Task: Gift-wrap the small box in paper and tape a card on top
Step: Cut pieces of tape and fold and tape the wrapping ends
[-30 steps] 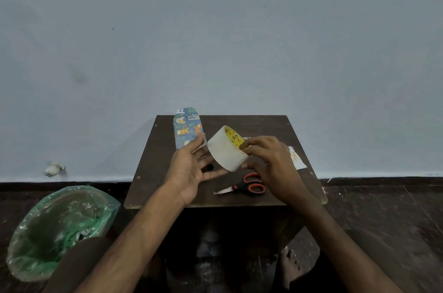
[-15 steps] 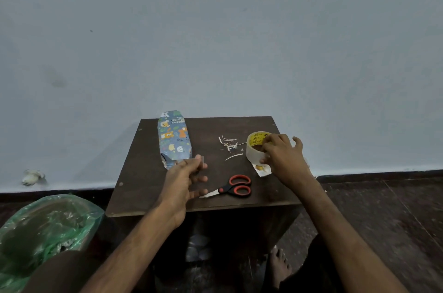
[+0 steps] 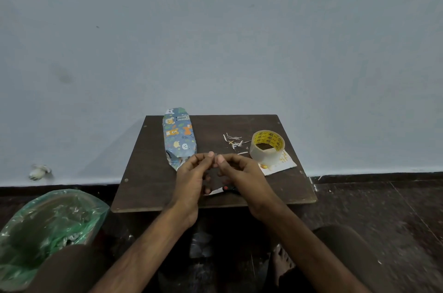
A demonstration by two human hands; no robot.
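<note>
The box wrapped in blue animal-print paper [image 3: 178, 137] lies at the back left of the small dark table [image 3: 148, 173]. At the right stands a roll of clear tape [image 3: 267, 149] on a white card [image 3: 281, 165]. Above the table's middle, my left hand [image 3: 191, 177] and my right hand [image 3: 239, 177] meet. Their thumbs and forefingers pinch a small piece of clear tape between them, which is barely visible. Red-handled scissors [image 3: 226, 188] lie under my hands, mostly hidden.
Thin white paper scraps [image 3: 233, 141] lie left of the tape roll. A bin lined with a green bag [image 3: 48, 225] stands on the floor at the left. A small white object [image 3: 39, 171] lies at the foot of the wall.
My right hand set the tape roll down on the card at the right, let go, and came back to the middle. It now pinches the tape piece together with my left hand.
</note>
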